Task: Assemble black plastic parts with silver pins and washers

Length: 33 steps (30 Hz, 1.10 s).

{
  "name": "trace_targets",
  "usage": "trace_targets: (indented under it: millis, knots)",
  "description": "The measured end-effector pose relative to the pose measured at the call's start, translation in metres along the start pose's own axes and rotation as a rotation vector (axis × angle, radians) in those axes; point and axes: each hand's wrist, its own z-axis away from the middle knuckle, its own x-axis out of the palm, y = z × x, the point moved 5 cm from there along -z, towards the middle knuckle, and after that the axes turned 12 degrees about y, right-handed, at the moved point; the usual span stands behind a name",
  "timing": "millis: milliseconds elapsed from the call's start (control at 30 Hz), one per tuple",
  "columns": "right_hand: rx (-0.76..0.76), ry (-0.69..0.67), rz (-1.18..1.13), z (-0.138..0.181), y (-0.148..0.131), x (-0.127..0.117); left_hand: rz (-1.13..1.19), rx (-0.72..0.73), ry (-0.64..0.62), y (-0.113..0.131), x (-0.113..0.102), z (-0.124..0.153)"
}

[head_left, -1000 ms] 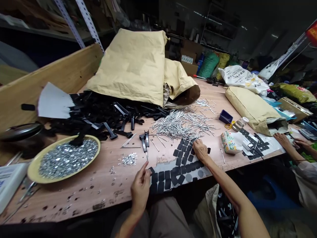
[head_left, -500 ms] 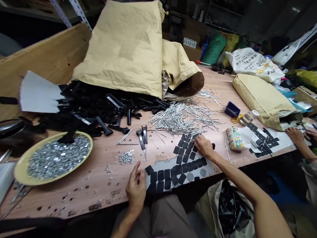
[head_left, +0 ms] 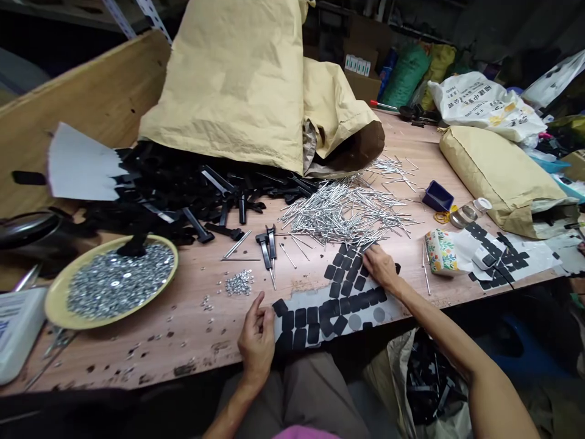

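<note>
My right hand [head_left: 380, 267] reaches down at the far end of a block of black rounded pads [head_left: 348, 274], beside the pile of thin metal pins [head_left: 338, 213]. Its fingers are bent and pressed together; whatever is under the fingertips is hidden. At the left end of a pale sheet [head_left: 299, 299] carrying more black pads, my left hand [head_left: 257, 338] hovers near the table edge. Its index finger points up, apart from the thumb, with nothing visible between them. Two black clip-like parts with pins in them [head_left: 266, 247] lie beyond it, close to a small heap of metal washers [head_left: 239, 283].
A yellow dish [head_left: 55, 314] full of washers stands left. Large paper sacks [head_left: 228, 79] rise behind a heap of black plastic parts [head_left: 183, 201]. Rightward are a blue tray [head_left: 437, 196], a clear jar [head_left: 470, 213] and a flowered box [head_left: 441, 252]. An open bag [head_left: 397, 366] hangs below the edge.
The view has shifted slightly, so most things sit a little further right and higher. Both hands stay in nearly the same places over the table. Another person's hands at the right have mostly left view.
</note>
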Motion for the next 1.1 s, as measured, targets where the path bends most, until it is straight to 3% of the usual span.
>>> trace_targets:
  millis: [167, 333, 467, 567, 667, 733, 800, 933, 1033, 1100]
  knots:
    - [-0.138, -0.055, -0.037, 0.009, -0.023, 0.002, 0.012, 0.014, 0.004, 0.0, 0.0, 0.0]
    - [0.104, 0.012, -0.04, 0.022, -0.019, -0.03, 0.027, 0.035, -0.017, 0.003, 0.001, -0.002]
    - [0.282, 0.049, -0.078, 0.079, 0.001, -0.081, 0.072, 0.055, -0.016, 0.009, 0.003, 0.0]
    - [0.429, -0.036, 0.019, 0.136, 0.034, -0.109, 0.117, 0.057, -0.018, 0.014, 0.006, -0.001]
    - [0.394, -0.068, 0.112, 0.159, 0.049, -0.125, 0.166, 0.048, -0.013, 0.016, 0.009, -0.003]
    - [0.351, 0.005, 0.104, 0.145, 0.038, -0.129, 0.189, 0.044, -0.011, 0.016, 0.009, -0.003]
    - [0.309, 0.059, -0.025, 0.112, 0.008, -0.12, 0.207, 0.04, -0.008, 0.016, 0.009, -0.004]
    - [0.15, 0.025, -0.328, 0.021, -0.084, -0.068, 0.247, -0.002, -0.01, 0.015, 0.007, -0.004]
    - [0.126, -0.096, -0.306, -0.032, -0.147, -0.021, 0.268, -0.01, -0.022, 0.017, 0.001, -0.007]
    - [0.169, -0.178, -0.209, -0.054, -0.174, 0.003, 0.266, 0.037, -0.032, 0.022, -0.004, -0.011]
